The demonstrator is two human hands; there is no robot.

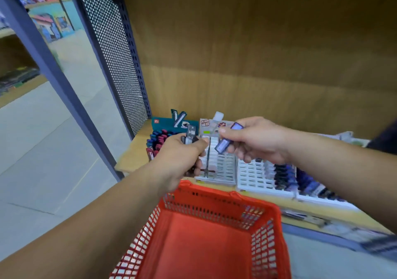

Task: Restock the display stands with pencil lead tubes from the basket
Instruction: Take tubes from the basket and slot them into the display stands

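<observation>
One red basket (225,195) before white stands (251,175)

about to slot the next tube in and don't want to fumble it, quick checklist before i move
1. Right hand pinches the blue tube with thumb and fingers: ok.
2. Left hand grips the black HB tubes: ok; their count, cannot tell.
3. Free slots in the grey display stand under the blue tube: ok, many rows look bare.
4. Left hand clear of the target slots: cannot tell, it overlaps the stand's left edge.
5. Which slots suit the blue tube: cannot tell, labels blurred.
6. Stock left in the red basket: cannot tell; none shows in the part in view.
</observation>
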